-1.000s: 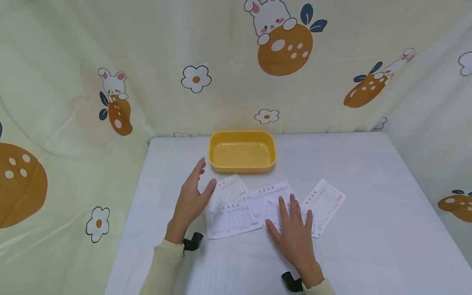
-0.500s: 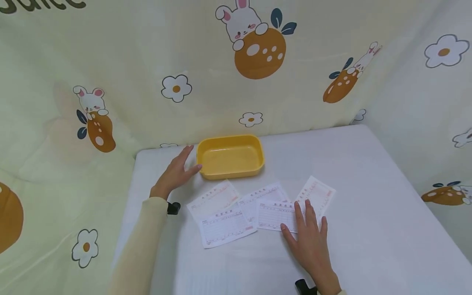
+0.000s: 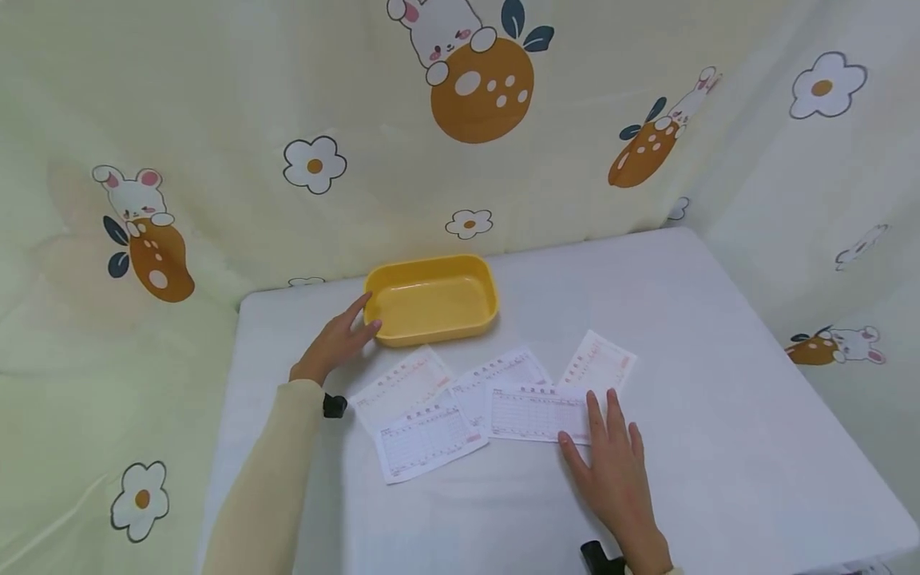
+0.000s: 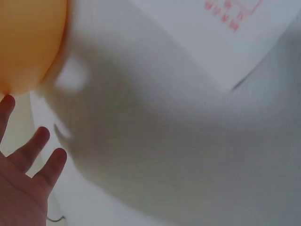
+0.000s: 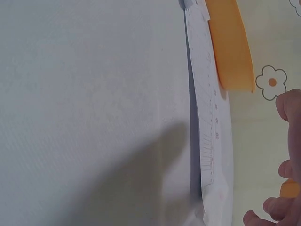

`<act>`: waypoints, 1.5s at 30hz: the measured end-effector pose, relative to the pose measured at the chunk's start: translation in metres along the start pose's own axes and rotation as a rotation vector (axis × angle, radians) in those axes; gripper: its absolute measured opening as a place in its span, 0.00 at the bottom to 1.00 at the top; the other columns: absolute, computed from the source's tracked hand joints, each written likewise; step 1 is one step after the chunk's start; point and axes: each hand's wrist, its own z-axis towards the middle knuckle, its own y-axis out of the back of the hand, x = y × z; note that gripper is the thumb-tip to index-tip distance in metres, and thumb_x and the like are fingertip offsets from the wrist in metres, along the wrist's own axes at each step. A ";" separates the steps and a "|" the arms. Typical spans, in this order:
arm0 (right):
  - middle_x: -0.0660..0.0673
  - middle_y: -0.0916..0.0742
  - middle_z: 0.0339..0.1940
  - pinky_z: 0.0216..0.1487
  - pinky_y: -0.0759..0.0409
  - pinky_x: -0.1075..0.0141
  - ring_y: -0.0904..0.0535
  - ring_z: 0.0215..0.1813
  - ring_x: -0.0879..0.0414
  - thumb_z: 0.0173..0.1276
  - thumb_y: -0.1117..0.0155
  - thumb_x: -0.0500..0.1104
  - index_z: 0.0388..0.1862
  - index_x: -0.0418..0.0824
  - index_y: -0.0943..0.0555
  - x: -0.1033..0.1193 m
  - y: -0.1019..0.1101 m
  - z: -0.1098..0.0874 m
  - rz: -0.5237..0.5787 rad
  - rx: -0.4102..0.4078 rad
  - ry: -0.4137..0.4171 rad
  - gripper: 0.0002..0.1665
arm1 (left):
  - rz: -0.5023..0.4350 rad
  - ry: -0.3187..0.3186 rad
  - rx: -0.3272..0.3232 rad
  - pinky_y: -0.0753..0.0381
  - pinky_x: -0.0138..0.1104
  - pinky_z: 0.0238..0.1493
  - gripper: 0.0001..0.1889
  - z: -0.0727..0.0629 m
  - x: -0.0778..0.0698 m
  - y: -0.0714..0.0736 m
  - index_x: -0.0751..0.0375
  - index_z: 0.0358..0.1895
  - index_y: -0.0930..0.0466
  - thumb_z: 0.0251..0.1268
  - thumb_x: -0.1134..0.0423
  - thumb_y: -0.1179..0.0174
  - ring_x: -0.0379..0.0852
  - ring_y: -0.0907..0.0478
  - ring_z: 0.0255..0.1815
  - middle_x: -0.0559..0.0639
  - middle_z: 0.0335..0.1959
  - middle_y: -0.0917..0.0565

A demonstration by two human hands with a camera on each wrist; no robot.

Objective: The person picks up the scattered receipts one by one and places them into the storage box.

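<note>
Your left hand (image 3: 334, 345), released, has its fingers spread at the left end of the yellow tray (image 3: 434, 310), which sits by the far edge of the desk (image 3: 719, 399). Your right hand (image 3: 616, 471), also grasping nothing, extends its fingers at the right end of the near-right slip (image 3: 535, 414), among overlapping printed papers (image 3: 426, 441).

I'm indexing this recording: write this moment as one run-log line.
left hand: at left end of yellow tray | right hand: fingers spread, at printed slips, contact unclear | slips: some overlapping, in front of tray
</note>
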 end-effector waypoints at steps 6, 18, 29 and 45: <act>0.22 0.40 0.83 0.74 0.44 0.27 0.41 0.80 0.26 0.77 0.33 0.51 0.84 0.28 0.39 -0.002 0.002 0.009 0.001 -0.013 0.000 0.47 | -0.066 0.049 -0.037 0.50 0.70 0.79 0.41 -0.005 0.008 -0.001 0.30 0.89 0.59 0.83 0.36 0.48 0.66 0.53 0.87 0.51 0.89 0.49; 0.19 0.18 0.57 0.57 0.25 0.30 0.22 0.56 0.22 0.75 0.30 0.44 0.73 0.23 0.28 -0.019 0.013 0.025 0.044 -0.067 -0.014 0.36 | -0.129 0.037 -0.063 0.52 0.70 0.79 0.40 -0.007 0.010 -0.006 0.29 0.89 0.62 0.84 0.36 0.51 0.67 0.52 0.87 0.57 0.88 0.47; 0.22 0.16 0.53 0.54 0.24 0.32 0.21 0.54 0.25 0.73 0.27 0.39 0.69 0.23 0.24 -0.037 0.026 0.050 0.078 0.003 0.006 0.32 | -0.150 0.085 -0.024 0.51 0.72 0.78 0.41 -0.004 0.007 -0.007 0.24 0.88 0.66 0.84 0.34 0.52 0.68 0.52 0.86 0.57 0.88 0.49; 0.27 0.15 0.56 0.60 0.29 0.32 0.23 0.57 0.28 0.73 0.29 0.36 0.66 0.28 0.19 -0.055 0.028 0.087 0.106 0.177 0.041 0.25 | -0.166 0.119 0.049 0.49 0.73 0.76 0.43 -0.006 -0.006 -0.010 0.24 0.88 0.69 0.82 0.33 0.52 0.72 0.51 0.85 0.61 0.88 0.50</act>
